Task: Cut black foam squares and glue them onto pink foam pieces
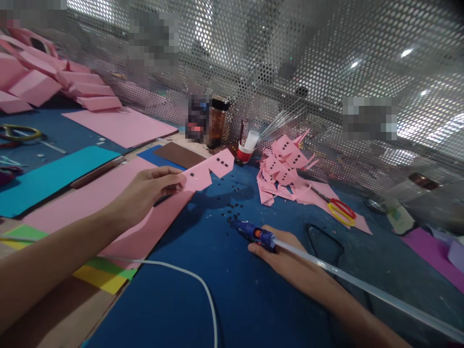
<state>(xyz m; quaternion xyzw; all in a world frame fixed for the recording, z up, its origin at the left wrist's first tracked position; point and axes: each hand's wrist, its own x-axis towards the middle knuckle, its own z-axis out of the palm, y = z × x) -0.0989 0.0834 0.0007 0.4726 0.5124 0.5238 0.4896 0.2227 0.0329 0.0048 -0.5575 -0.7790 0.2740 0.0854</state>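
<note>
Between the thumb and fingers of my left hand (159, 186) is a pink paper cutout (203, 175) with small black squares stuck on it, held above the table. My right hand (281, 246) is wrapped round a blue glue gun (253, 233), its nozzle pointing left and low over the table. A long clear glue stick (348, 275) runs out of the gun's back end. Small black paper pieces (234, 209) lie scattered just beyond the nozzle. Farther back sits a pile of similar pink cutouts (284, 162) with black marks.
Red-and-yellow scissors (340, 211) lie on pink paper at right. A red-and-white cup (245, 152) and a brown jar (218, 121) stand by the perforated metal panel (253, 72). Pink sheets (123, 123) and a teal sheet (61, 174) cover the left. A white cable (195, 275) crosses the front.
</note>
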